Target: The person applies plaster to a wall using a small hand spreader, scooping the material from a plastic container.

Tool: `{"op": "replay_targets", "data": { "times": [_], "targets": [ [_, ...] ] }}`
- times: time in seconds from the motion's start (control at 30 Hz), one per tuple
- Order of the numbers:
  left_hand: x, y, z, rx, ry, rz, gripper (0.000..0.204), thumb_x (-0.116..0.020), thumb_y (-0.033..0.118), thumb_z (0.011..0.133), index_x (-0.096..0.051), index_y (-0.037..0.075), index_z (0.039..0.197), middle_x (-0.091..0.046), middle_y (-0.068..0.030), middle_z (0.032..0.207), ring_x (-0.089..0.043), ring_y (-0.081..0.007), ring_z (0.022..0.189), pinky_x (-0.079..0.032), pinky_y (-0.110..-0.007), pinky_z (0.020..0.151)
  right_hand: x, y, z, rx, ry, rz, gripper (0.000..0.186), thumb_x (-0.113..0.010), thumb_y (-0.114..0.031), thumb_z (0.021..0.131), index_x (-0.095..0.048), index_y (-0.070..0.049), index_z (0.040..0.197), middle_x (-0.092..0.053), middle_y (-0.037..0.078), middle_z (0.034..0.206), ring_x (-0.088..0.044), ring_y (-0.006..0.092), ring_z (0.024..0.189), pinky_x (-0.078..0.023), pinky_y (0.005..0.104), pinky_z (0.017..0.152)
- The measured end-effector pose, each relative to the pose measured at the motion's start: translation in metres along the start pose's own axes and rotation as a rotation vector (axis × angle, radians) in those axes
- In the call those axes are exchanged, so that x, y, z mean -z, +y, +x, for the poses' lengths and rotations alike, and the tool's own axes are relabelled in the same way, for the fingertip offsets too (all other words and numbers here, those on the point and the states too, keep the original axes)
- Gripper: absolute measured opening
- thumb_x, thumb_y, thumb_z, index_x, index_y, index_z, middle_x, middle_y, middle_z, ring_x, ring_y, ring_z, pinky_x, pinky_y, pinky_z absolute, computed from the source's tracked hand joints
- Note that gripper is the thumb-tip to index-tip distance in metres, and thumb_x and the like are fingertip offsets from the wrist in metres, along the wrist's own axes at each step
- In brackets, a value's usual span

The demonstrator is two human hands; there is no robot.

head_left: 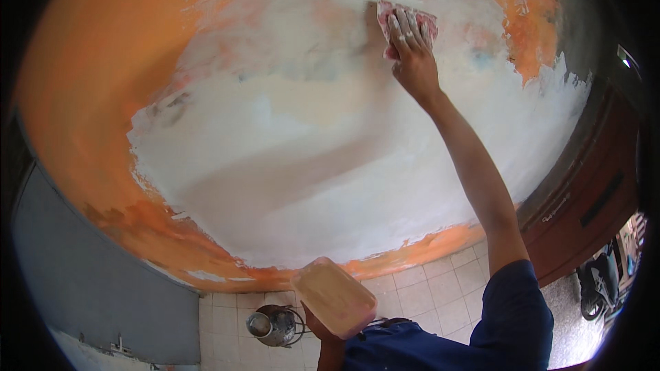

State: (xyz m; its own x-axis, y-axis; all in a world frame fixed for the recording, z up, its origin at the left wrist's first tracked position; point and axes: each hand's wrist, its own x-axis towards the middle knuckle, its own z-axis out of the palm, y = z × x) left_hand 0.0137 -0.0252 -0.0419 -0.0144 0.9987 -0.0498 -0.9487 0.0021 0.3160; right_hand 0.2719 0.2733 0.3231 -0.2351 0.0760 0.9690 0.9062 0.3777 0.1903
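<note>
My right arm is stretched up to the wall, and my right hand (414, 62) presses a flat, pink putty spreader (427, 22) against it. White smears cover the spreader and my fingers, which lie over its back. A wide patch of white putty (295, 117) coats the middle of the orange wall (89, 62), thinner and streaky toward the top. Low in front of me, my left hand (317, 323) holds a shallow rectangular plastic tub (337, 295), tan with a pinkish edge. Most of that hand is hidden behind the tub.
On the tiled floor (440, 295) below the tub stands a stained bucket (280, 326) with a handle. A grey door or panel (103, 268) borders the wall on the left. To the right are a dark red-brown door (584, 192) and, beyond it, a parked motorbike (599, 282).
</note>
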Motion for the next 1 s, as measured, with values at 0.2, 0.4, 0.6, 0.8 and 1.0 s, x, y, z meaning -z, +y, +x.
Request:
{"op": "replay_targets", "data": {
  "times": [0.2, 0.4, 0.6, 0.8, 1.0],
  "targets": [
    [-0.024, -0.012, 0.005, 0.012, 0.028, -0.028, 0.060, -0.035, 0.051, 0.092, -0.035, 0.010, 0.137, -0.048, -0.0134, 0.129, -0.050, -0.0333, 0.118, -0.043, -0.052, 0.096, -0.051, -0.008, -0.097, -0.039, -0.145, 0.010, 0.073, -0.056, 0.004, 0.069, -0.039, -0.005, 0.139, -0.030, 0.019, 0.148, -0.026, 0.0343, 0.138, -0.018, 0.0562, 0.111],
    [-0.045, -0.026, 0.004, 0.050, 0.000, -0.058, 0.060, -0.032, 0.052, 0.094, -0.036, 0.010, 0.136, -0.049, -0.0137, 0.127, -0.051, -0.0327, 0.116, -0.044, -0.052, 0.095, -0.035, -0.044, -0.221, -0.045, -0.415, 0.115, 0.070, -0.061, 0.003, 0.065, -0.046, -0.002, 0.133, -0.040, 0.020, 0.141, -0.032, 0.0366, 0.135, -0.020, 0.0584, 0.110],
    [-0.078, -0.037, -0.007, 0.070, -0.033, -0.106, 0.060, -0.030, 0.054, 0.095, -0.037, 0.009, 0.135, -0.050, -0.0140, 0.125, -0.052, -0.0322, 0.115, -0.045, -0.051, 0.094, 0.009, -0.039, -0.199, 0.067, -0.464, 0.283, 0.073, -0.066, -0.004, 0.068, -0.042, -0.008, 0.137, -0.037, 0.016, 0.144, -0.029, 0.0331, 0.137, -0.020, 0.0542, 0.112],
    [-0.059, -0.055, -0.003, 0.159, -0.042, -0.199, 0.061, -0.036, 0.049, 0.092, -0.034, 0.010, 0.138, -0.047, -0.0143, 0.131, -0.048, -0.0354, 0.120, -0.041, -0.055, 0.098, 0.020, 0.027, 0.000, 0.063, -0.055, 0.057, 0.053, -0.062, -0.007, 0.076, -0.051, -0.003, 0.128, -0.046, 0.017, 0.137, -0.039, 0.0322, 0.131, -0.029, 0.0499, 0.108],
    [-0.072, -0.059, -0.006, -0.030, 0.049, -0.004, 0.062, -0.029, 0.054, 0.095, -0.034, 0.011, 0.139, -0.048, -0.0142, 0.129, -0.051, -0.0331, 0.116, -0.043, -0.051, 0.096, -0.027, -0.006, -0.062, 0.030, -0.228, 0.052, 0.058, -0.063, -0.015, 0.077, -0.048, -0.003, 0.132, -0.045, 0.019, 0.138, -0.038, 0.0338, 0.131, -0.025, 0.0523, 0.110]
  ]
}}
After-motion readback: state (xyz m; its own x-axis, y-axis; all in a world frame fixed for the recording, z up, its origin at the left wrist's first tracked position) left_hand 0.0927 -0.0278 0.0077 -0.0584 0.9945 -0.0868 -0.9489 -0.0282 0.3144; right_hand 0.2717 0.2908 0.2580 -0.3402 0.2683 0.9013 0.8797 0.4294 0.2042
